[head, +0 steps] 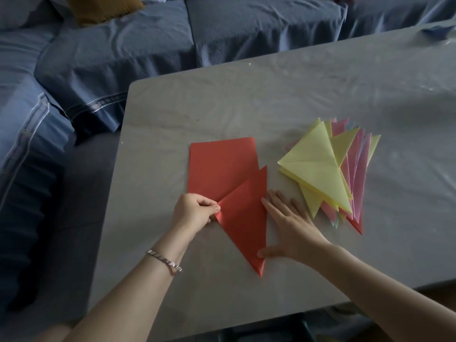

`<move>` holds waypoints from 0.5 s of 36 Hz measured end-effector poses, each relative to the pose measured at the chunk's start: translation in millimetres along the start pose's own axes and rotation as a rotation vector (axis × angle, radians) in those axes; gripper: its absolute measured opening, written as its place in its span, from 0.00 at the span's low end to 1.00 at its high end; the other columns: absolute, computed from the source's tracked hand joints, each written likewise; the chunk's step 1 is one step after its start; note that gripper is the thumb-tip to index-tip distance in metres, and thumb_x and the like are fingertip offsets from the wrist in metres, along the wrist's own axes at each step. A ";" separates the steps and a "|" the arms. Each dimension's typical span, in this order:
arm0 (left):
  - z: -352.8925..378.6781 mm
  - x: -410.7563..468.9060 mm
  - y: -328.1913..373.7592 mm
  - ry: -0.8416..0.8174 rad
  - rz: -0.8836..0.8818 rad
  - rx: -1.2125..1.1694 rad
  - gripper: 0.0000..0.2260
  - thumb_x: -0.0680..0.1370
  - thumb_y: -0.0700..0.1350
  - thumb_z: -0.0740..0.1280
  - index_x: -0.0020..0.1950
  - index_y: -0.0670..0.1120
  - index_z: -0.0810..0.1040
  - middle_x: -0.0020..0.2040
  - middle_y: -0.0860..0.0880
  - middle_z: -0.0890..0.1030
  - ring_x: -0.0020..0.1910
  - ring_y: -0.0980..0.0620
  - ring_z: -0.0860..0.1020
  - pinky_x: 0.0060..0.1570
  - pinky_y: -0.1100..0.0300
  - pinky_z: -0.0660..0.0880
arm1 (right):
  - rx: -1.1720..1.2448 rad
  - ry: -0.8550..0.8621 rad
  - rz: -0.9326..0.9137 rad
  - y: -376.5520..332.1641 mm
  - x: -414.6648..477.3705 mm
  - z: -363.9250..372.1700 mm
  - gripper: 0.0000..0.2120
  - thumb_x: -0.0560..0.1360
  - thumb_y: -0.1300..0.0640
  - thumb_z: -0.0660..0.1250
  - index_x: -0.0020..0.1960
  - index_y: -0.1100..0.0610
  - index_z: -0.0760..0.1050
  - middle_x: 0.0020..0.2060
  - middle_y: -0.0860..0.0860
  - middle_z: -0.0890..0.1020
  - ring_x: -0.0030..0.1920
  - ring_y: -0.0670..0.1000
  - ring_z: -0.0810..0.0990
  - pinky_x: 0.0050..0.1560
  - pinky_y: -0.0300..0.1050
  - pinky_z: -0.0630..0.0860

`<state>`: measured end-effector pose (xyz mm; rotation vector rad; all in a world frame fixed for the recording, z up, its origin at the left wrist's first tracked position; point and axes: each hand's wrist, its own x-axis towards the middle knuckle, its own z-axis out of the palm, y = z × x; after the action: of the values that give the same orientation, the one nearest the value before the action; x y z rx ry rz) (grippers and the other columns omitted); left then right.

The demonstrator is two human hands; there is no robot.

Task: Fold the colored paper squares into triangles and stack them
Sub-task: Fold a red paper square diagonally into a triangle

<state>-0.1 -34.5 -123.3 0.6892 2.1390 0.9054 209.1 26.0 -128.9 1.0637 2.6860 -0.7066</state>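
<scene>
We work from one view: a wide-angle camera worn on the head, facing forward and steeply down. It sits near the table, with the red paper close to frame centre. The left hand and right hand reach in from the bottom edge; the sofa fills the top and left.

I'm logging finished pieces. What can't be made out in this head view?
Head view:
- Count in the fanned stack of folded paper triangles: yellow top ones cover the pink and blue beneath.
- Whether the flat red paper rectangle is one sheet or several: seen from above, partly under the folded red paper triangle.
- Left hand: fingers beneath that fold, hidden by paper.
- Blue object at the grey-covered table's far right: blurred.
</scene>
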 end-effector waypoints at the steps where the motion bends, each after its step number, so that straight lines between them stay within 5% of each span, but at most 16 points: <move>1: 0.2 0.3 -0.3 0.002 0.001 0.000 0.10 0.68 0.37 0.74 0.30 0.50 0.79 0.31 0.46 0.81 0.27 0.52 0.76 0.41 0.56 0.78 | -0.010 -0.008 -0.009 -1.8 -3.8 0.9 0.57 0.62 0.31 0.67 0.75 0.53 0.36 0.74 0.52 0.36 0.67 0.44 0.27 0.68 0.43 0.28; 8: -0.2 -4.4 0.6 0.003 0.026 0.005 0.10 0.69 0.37 0.73 0.31 0.49 0.79 0.31 0.47 0.80 0.24 0.54 0.74 0.36 0.59 0.75 | -0.078 -0.082 -0.092 -12.6 -22.6 13.9 0.60 0.60 0.29 0.68 0.71 0.45 0.28 0.66 0.52 0.26 0.66 0.53 0.21 0.66 0.49 0.25; 11: -3.6 -10.3 1.5 0.011 0.046 -0.063 0.10 0.69 0.34 0.73 0.32 0.48 0.79 0.29 0.50 0.80 0.23 0.57 0.75 0.31 0.64 0.75 | 0.097 -0.095 -0.090 -14.2 -26.4 9.3 0.58 0.58 0.33 0.72 0.68 0.36 0.30 0.71 0.50 0.31 0.70 0.54 0.26 0.69 0.51 0.30; 15: -9.0 -23.5 14.7 -0.008 0.055 -0.333 0.07 0.70 0.32 0.70 0.36 0.43 0.79 0.25 0.51 0.78 0.23 0.61 0.75 0.25 0.69 0.74 | 0.580 0.083 -0.043 -20.2 -27.9 -8.7 0.40 0.59 0.33 0.70 0.64 0.27 0.50 0.71 0.44 0.59 0.74 0.50 0.52 0.71 0.59 0.58; 18: -13.8 -31.0 26.8 -0.015 0.121 -0.393 0.07 0.70 0.32 0.70 0.36 0.43 0.79 0.25 0.52 0.79 0.25 0.61 0.77 0.27 0.68 0.75 | 1.025 0.173 -0.040 -23.9 -27.4 -21.9 0.29 0.60 0.38 0.71 0.60 0.35 0.69 0.58 0.43 0.77 0.58 0.44 0.77 0.59 0.48 0.75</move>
<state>13.5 -44.8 -83.5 0.6235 1.8426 1.3339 213.3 4.9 -92.2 1.2565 2.4186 -2.2041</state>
